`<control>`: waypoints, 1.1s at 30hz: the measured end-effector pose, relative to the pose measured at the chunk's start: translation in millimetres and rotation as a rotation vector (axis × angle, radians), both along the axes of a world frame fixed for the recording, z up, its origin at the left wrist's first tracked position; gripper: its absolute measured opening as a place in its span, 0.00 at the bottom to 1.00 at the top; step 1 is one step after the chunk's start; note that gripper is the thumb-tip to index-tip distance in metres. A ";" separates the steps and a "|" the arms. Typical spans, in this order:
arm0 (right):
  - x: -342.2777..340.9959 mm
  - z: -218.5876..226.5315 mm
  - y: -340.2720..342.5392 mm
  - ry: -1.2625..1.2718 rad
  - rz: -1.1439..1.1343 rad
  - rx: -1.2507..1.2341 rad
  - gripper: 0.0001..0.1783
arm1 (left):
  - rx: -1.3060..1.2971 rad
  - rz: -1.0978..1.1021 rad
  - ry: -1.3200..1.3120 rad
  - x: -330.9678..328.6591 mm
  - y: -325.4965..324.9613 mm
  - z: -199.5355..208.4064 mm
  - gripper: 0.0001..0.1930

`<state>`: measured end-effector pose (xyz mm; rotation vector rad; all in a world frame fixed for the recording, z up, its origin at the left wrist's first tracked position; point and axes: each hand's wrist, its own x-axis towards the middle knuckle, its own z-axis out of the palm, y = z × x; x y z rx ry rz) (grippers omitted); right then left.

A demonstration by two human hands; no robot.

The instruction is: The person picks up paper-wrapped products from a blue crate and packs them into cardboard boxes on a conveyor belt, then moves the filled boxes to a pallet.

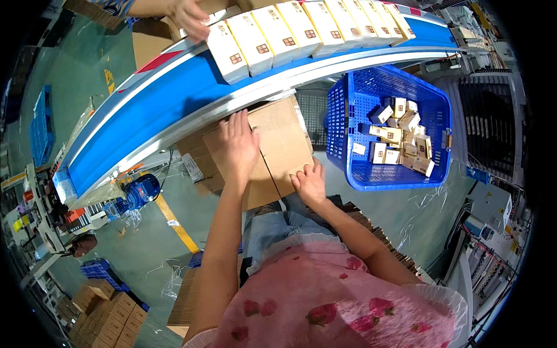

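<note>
A brown cardboard box (285, 134) rests in front of me above my lap, its two flaps meeting along a dark seam. My left hand (239, 145) lies flat on its left flap, fingers stretched toward the conveyor. At the near right corner my right hand (309, 183) has its fingers curled over the cardboard edge, the thumb out of sight. Beyond the box, a row of white and yellow packs (279, 36) stands close together on the blue conveyor belt (168, 95).
To the right, a blue plastic basket (342, 152) holds several small cartons (400, 136). Another person's hand (190, 18) touches the leftmost pack from across the belt. Flattened cardboard (188, 290) is stacked beside me at lower left. A blue motor (142, 190) sits under the conveyor.
</note>
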<state>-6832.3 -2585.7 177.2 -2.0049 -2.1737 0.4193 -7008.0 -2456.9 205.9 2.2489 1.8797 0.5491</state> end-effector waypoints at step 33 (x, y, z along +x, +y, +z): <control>-108.9 -117.7 -5.1 1.187 -0.721 -1.237 0.20 | -0.546 1.249 -1.883 -239.1 -277.9 -88.6 0.30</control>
